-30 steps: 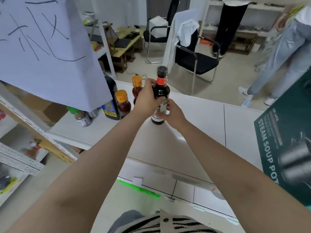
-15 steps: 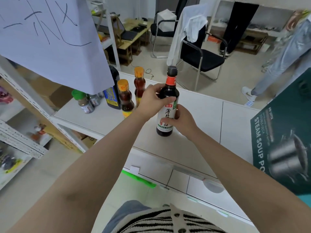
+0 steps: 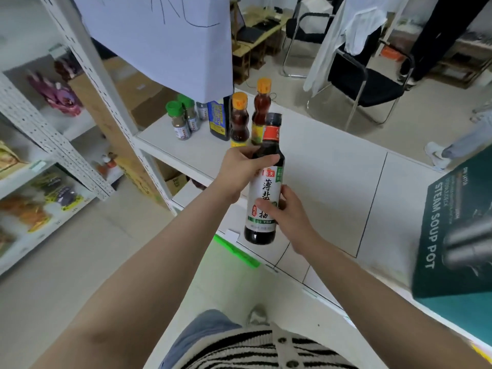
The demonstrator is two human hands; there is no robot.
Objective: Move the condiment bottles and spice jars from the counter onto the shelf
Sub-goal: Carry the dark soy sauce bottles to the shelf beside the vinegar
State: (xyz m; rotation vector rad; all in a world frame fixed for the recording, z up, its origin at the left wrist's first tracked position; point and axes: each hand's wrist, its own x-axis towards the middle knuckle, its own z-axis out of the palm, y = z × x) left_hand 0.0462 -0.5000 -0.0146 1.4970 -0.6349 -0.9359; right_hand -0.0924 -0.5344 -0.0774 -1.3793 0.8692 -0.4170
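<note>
A dark soy sauce bottle with a white label and red neck band hangs in the air above the white counter's near edge. My left hand grips its shoulder and my right hand holds its lower body. On the counter behind stand two orange-capped sauce bottles, a dark bottle with a blue label and green-capped spice jars. A white metal shelf with packaged goods stands to the left.
A large sheet of paper hangs over the counter's back left. A dark green soup pot box sits at the right. Beyond the counter are a black chair with a white coat and a person's legs at the far right.
Both hands have lifted the soy sauce bottle off the counter and drawn it toward me. The view has turned left, showing more of the shelf.
</note>
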